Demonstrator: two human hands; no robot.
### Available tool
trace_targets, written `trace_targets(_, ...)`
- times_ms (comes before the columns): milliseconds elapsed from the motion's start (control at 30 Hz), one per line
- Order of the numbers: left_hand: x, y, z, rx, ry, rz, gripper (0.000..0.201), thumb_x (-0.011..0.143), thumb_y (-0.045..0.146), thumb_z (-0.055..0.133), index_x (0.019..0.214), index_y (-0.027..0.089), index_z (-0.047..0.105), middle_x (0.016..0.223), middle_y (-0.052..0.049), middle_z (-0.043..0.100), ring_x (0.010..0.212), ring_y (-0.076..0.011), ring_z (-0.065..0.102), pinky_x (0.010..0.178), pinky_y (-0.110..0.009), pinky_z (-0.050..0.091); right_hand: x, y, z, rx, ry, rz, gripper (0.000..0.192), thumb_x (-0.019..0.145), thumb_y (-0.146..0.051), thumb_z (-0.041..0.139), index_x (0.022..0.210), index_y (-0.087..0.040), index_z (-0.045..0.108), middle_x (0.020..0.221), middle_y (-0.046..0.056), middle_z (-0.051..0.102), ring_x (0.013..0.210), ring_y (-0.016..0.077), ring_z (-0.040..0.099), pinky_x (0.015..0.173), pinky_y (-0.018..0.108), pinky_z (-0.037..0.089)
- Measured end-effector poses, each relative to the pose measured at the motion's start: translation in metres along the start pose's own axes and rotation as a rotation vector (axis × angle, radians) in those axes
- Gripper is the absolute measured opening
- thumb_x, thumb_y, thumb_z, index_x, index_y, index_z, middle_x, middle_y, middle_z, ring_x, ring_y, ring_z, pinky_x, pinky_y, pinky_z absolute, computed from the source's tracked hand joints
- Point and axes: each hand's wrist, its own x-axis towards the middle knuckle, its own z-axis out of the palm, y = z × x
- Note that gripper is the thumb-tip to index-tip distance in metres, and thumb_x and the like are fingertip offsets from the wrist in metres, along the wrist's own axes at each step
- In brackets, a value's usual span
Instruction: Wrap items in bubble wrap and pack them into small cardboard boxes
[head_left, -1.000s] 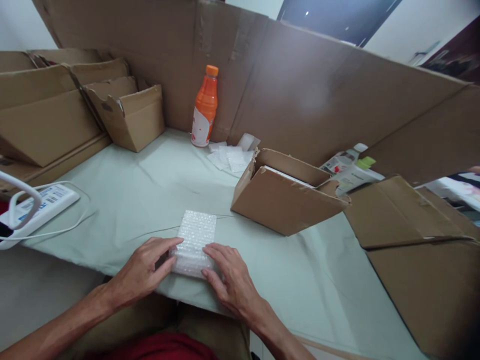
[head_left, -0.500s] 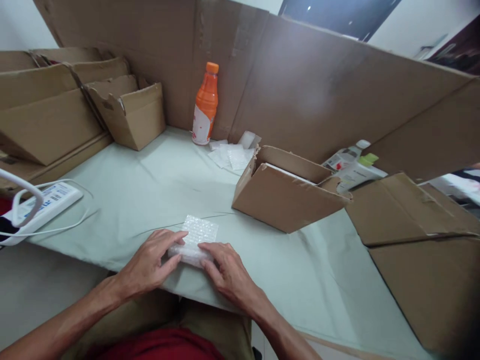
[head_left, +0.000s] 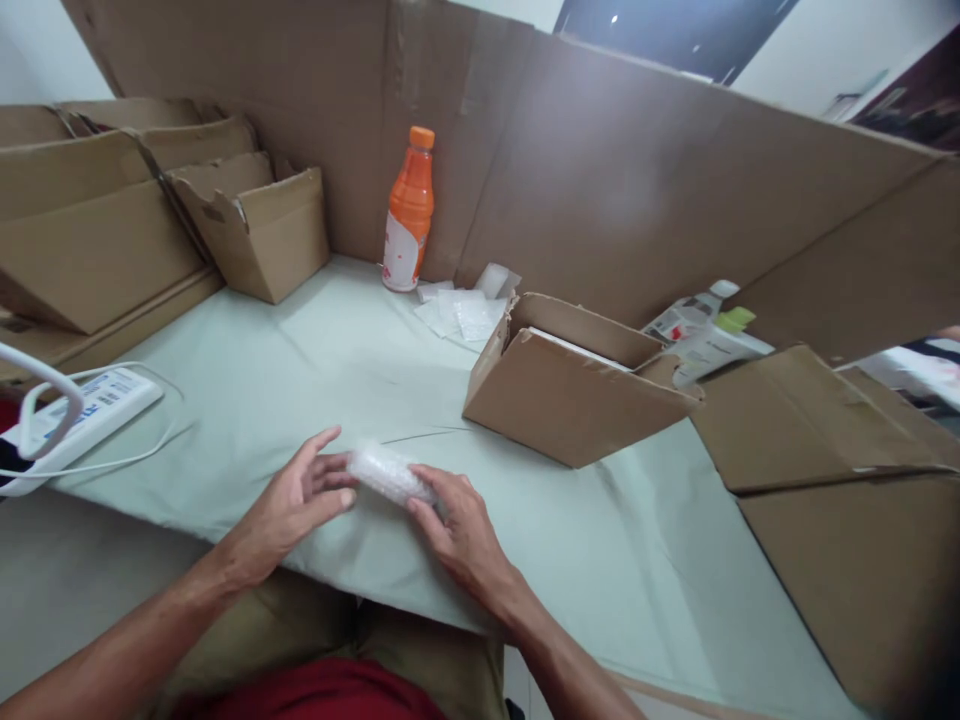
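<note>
A small roll of bubble wrap (head_left: 384,472) lies across the near part of the pale green table cover (head_left: 300,380). My right hand (head_left: 459,527) grips the roll's right end with thumb and fingers. My left hand (head_left: 289,503) touches the left end with its fingertips, the index finger lifted and spread. What is wrapped inside cannot be seen.
An open cardboard box (head_left: 574,380) stands just beyond, right of centre. Behind it are white bottles (head_left: 705,330), loose bubble wrap pieces (head_left: 465,310) and an orange bottle (head_left: 409,212). Cardboard boxes (head_left: 255,225) stack at left; a white power strip (head_left: 82,415) lies at far left. Flat cardboard (head_left: 840,480) covers the right.
The flat bubble wrap sheet has been rolled away from me into a tight roll. My left hand has opened up at its left end; my right hand stays on the right end.
</note>
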Motion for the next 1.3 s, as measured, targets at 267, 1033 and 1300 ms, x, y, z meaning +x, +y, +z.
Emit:
trace_targets(267,-0.004,0.015,0.033,-0.005,-0.011,0.005,0.091,0.075,0.040,0.073,0.154,0.017,0.033,0.105,-0.006,0.067,0.087,-0.0189,0.063,0.081,-0.029,0.053,-0.011,-0.001,-0.019,0.321,-0.074,0.171,0.066,0.085,-0.051,0.071,0.142,-0.026,0.053,0.154,0.011,0.046,0.138,0.0303,0.046,0.112,0.048,0.040)
trace_targets(1033,0.123,0.030,0.127,0.141,-0.148,0.460,0.077,0.084,0.041,0.065,0.152,0.022,0.034,0.159,-0.014,0.036,0.142,-0.0322,0.041,0.112,-0.050,0.039,-0.025,-0.003,-0.182,0.060,0.471,0.164,0.022,0.091,-0.040,0.067,0.105,-0.024,0.071,0.093,0.002,0.072,0.079,0.0174,0.066,0.069,0.026,0.050)
trace_targets(1300,0.166,-0.020,0.162,0.266,-0.113,0.726,0.081,0.081,0.023,0.061,0.155,0.023,0.027,0.158,-0.016,0.036,0.148,-0.0336,0.033,0.122,-0.057,0.027,0.061,-0.018,-0.261,-0.523,0.449,-0.046,0.020,0.089,-0.035,0.065,0.101,-0.021,0.072,0.099,0.005,0.074,0.088,0.0206,0.066,0.080,0.031,0.049)
